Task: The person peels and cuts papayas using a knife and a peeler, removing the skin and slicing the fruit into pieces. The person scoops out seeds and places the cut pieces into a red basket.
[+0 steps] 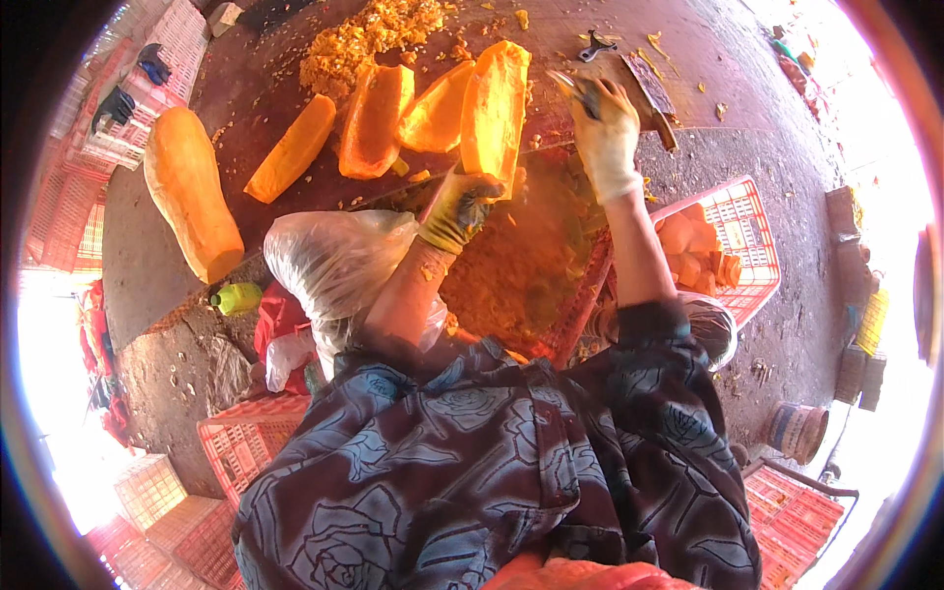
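My left hand (459, 214), in a soiled work glove, grips the lower end of a long cut piece of orange squash (495, 110). My right hand (608, 129), in a pale glove, is closed around a small metal hand tool (566, 82); its exact kind is hard to tell. Left of the held piece lie a curved squash piece (436, 110), a hollowed squash half (377, 122) and a narrower squash slice (291, 151). Farther left rests a whole peeled squash (190, 192). Beneath my hands is a container of orange scraps and peelings (509, 273).
A heap of squash pulp and seeds (361, 44) covers part of the table (243, 81). A broad-bladed knife (650, 92) and a black-handled peeler (596, 47) lie beyond my right hand. At right, a red plastic crate (752, 243) holds squash chunks (693, 247).
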`<action>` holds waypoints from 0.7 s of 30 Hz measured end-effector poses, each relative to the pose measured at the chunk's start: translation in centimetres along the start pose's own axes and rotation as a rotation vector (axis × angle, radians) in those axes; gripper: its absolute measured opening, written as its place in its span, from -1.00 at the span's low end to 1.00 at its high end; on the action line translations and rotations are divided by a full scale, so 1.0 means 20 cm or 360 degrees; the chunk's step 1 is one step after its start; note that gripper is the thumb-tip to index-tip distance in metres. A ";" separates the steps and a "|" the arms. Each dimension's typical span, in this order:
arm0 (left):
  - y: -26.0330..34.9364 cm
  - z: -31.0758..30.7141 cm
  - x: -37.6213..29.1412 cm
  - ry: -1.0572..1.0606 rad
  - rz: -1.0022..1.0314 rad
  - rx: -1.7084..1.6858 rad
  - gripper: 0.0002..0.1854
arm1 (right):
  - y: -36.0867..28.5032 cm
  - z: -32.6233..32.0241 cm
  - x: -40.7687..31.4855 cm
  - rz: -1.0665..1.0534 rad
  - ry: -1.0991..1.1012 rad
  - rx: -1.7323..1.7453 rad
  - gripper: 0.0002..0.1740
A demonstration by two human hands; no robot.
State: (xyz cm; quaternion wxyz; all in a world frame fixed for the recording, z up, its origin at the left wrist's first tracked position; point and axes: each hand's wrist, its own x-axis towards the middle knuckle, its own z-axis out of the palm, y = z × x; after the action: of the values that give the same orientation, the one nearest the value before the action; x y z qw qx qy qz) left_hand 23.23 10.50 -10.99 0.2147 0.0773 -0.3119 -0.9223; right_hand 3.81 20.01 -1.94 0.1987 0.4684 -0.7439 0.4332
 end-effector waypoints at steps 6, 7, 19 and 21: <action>0.04 0.12 -0.03 0.0034 0.0021 0.0084 -0.34 | 0.04 0.17 0.05 -0.0467 -0.0136 -0.0440 -0.72; 0.04 0.13 -0.04 0.0046 0.0020 0.0080 -0.33 | 0.05 0.17 0.02 -0.0429 -0.0126 -0.0442 -0.72; -0.08 0.03 0.00 0.0253 -0.0123 -0.0015 -0.43 | -0.09 0.07 -0.44 -0.0068 -0.0357 -0.0323 -0.69; -0.08 0.02 0.00 0.0183 -0.0145 -0.0021 -0.49 | -0.15 0.01 -0.54 -0.0318 -0.0310 -0.0483 -0.68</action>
State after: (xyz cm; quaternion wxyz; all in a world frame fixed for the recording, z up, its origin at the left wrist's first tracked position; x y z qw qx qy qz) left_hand 22.47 11.84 -11.76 0.1905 0.1428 -0.2891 -0.9272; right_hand 11.59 24.85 -8.28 0.2361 0.5444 -0.7661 0.2469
